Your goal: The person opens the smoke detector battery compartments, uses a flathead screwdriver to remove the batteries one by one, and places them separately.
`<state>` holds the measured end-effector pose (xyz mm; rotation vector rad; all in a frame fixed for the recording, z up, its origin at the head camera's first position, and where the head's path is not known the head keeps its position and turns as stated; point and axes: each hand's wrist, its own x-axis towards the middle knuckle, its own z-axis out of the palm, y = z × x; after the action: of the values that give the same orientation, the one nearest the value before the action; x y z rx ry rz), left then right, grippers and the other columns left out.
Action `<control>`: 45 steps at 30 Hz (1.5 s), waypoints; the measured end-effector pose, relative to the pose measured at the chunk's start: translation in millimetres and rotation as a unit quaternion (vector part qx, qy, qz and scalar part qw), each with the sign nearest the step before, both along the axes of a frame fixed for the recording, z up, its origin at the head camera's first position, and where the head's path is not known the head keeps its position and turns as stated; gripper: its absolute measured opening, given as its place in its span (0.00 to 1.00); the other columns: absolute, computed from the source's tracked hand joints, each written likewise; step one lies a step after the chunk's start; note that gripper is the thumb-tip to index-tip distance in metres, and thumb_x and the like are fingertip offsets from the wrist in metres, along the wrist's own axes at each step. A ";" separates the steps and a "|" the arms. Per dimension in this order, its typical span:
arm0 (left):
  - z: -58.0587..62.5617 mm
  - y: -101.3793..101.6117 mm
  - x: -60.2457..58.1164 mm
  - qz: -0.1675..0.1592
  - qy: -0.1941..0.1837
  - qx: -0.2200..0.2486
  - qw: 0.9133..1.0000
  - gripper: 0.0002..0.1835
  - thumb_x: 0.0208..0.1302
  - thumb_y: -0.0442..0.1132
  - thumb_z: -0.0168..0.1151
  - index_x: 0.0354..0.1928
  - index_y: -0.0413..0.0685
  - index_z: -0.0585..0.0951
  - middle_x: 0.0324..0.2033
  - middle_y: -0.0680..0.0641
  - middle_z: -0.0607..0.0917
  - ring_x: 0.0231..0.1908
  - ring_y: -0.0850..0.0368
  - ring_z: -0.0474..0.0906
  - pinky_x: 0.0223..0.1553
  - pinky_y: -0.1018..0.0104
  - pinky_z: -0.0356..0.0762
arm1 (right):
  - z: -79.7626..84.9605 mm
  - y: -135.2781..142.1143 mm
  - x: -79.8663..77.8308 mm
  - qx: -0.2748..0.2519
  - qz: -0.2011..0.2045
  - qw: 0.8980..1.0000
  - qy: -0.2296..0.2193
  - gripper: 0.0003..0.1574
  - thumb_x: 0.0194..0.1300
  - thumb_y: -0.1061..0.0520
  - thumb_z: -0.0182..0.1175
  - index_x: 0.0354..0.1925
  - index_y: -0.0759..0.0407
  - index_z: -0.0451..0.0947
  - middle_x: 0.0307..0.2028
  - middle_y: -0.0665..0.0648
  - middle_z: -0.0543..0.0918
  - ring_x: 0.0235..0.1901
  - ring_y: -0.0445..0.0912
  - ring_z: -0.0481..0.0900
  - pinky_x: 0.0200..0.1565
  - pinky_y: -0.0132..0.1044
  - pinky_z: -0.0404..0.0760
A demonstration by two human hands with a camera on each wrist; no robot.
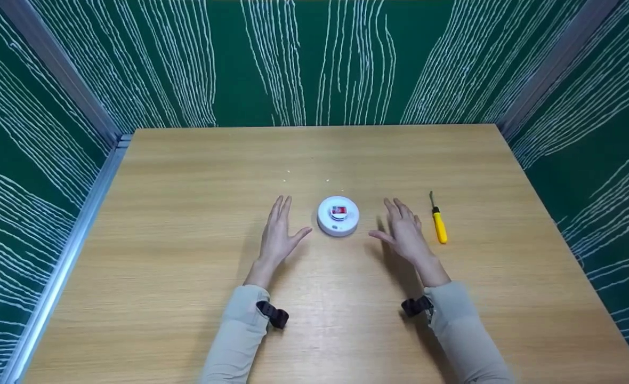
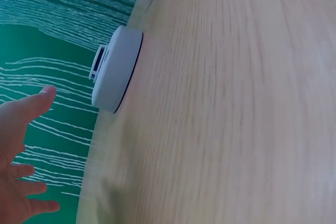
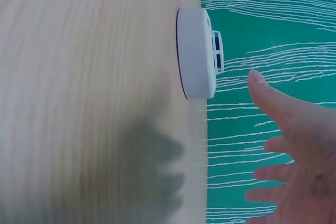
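Observation:
A round white smoke detector [image 1: 338, 224] with a red label on its raised centre lies on the wooden table, between the two hands. To its left, my left hand [image 1: 279, 234] is held above the tabletop, fingers extended and thumb spread toward the detector. My right hand [image 1: 404, 232] mirrors it on the other side, thumb out and fingers spread, holding nothing. Both wrist views show the detector's white side [image 2: 118, 69] standing apart from the thumbs. Just right of the right hand lies a screwdriver [image 1: 439, 224] with a yellow handle, its tip pointing away from me.
The wooden table [image 1: 186, 176] is bounded by green walls [image 1: 320, 64] with white wavy lines. A metal rail [image 1: 64, 266] runs along its left edge. Several tiny pale bits lie behind the detector. Each wrist wears a black strap with a small camera [image 1: 278, 318].

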<state>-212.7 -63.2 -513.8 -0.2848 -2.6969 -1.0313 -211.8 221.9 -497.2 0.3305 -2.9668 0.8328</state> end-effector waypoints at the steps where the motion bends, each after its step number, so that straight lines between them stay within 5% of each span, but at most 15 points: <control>1: -0.7 1.8 -0.9 -0.002 0.001 0.006 1.000 0.46 0.48 0.51 0.66 0.64 0.38 0.57 0.63 0.37 0.56 0.62 0.44 0.53 0.61 0.55 0.58 | -0.7 -1.3 -0.9 -0.005 0.000 1.000 -0.001 0.52 0.53 0.43 0.62 0.65 0.63 0.49 0.63 0.72 0.50 0.61 0.66 0.48 0.58 0.66 0.45; 16: -11.7 18.5 -13.5 -0.036 -0.022 0.075 0.996 0.43 0.47 0.41 0.69 0.63 0.36 0.58 0.60 0.35 0.59 0.59 0.42 0.58 0.60 0.57 0.60 | -15.1 -17.6 -17.5 -0.091 0.013 0.995 -0.024 0.49 0.51 0.50 0.65 0.64 0.65 0.53 0.62 0.69 0.55 0.60 0.61 0.54 0.61 0.53 0.56; 26: -15.0 24.8 -24.6 -0.053 -0.078 0.112 0.989 0.44 0.45 0.37 0.70 0.63 0.36 0.58 0.60 0.37 0.61 0.60 0.45 0.58 0.62 0.59 0.55 | -26.4 -23.0 -28.3 -0.143 0.018 0.989 -0.036 0.50 0.47 0.54 0.68 0.62 0.67 0.55 0.59 0.69 0.60 0.59 0.60 0.59 0.61 0.48 0.59; 33: -20.2 28.2 -31.1 -0.067 -0.113 0.165 0.977 0.43 0.44 0.35 0.70 0.63 0.35 0.58 0.57 0.37 0.63 0.49 0.46 0.68 0.43 0.65 0.77 | -30.7 -26.0 -33.0 -0.172 0.015 0.983 -0.054 0.51 0.44 0.53 0.70 0.62 0.65 0.57 0.58 0.66 0.63 0.57 0.57 0.62 0.60 0.45 0.62; 39: -24.1 30.8 -33.2 -0.085 -0.107 0.175 0.975 0.43 0.42 0.35 0.71 0.61 0.30 0.60 0.47 0.35 0.70 0.42 0.46 0.71 0.38 0.63 0.77 | -33.9 -29.6 -36.3 -0.207 0.023 0.976 -0.056 0.51 0.42 0.56 0.71 0.60 0.69 0.58 0.56 0.68 0.66 0.55 0.58 0.65 0.58 0.45 0.64; 45: -25.2 33.9 -34.4 -0.098 -0.108 0.193 0.970 0.44 0.39 0.33 0.72 0.60 0.29 0.61 0.49 0.35 0.70 0.43 0.45 0.72 0.37 0.66 0.78 | -37.5 -32.2 -40.2 -0.235 0.054 0.970 -0.032 0.51 0.38 0.60 0.73 0.57 0.74 0.60 0.52 0.71 0.69 0.51 0.61 0.69 0.57 0.47 0.66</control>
<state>-247.1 -29.3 -539.0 -0.3882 -2.6080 -1.7041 -252.0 189.7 -534.7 0.4455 -2.7002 1.5399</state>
